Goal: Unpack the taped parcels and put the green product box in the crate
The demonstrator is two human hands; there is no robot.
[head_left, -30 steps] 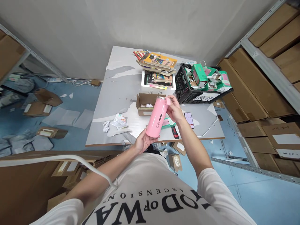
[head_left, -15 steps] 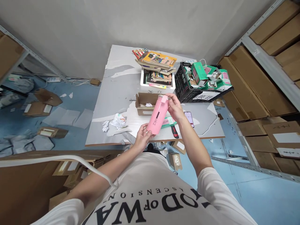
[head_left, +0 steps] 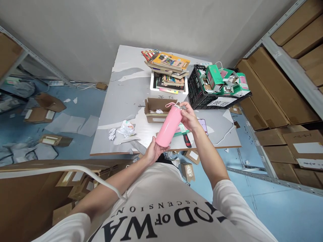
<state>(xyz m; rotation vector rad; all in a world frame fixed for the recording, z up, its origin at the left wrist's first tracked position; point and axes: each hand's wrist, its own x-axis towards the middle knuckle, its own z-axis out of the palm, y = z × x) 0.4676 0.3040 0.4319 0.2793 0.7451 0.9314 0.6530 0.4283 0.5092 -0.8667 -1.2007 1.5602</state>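
A pink bottle (head_left: 169, 126) with a silvery rim and a pink strap loop at its top is held tilted above the table's front part. My left hand (head_left: 152, 151) supports its lower end, fingers curled under the base. At the upper end, my right hand (head_left: 188, 116) grips the bottle by its rim. Beyond it stands an open brown cardboard box (head_left: 154, 118) with crumpled white paper inside. Partly hidden behind the bottle lies a green and white flat box (head_left: 182, 129). A black and red box cutter (head_left: 187, 140) is beside that, near the table edge.
A white bin (head_left: 152, 85) heaped with books stands at the back. To its right is a black crate (head_left: 199, 97) full of green boxes. A phone (head_left: 202, 126) and crumpled paper (head_left: 126, 128) lie on the table (head_left: 108, 101). Shelves with cartons (head_left: 268, 87) line the right.
The bottle has been turned about its length: its printed lettering faced me before, and now a plain pink side shows. The strap loop has come into view at the top left.
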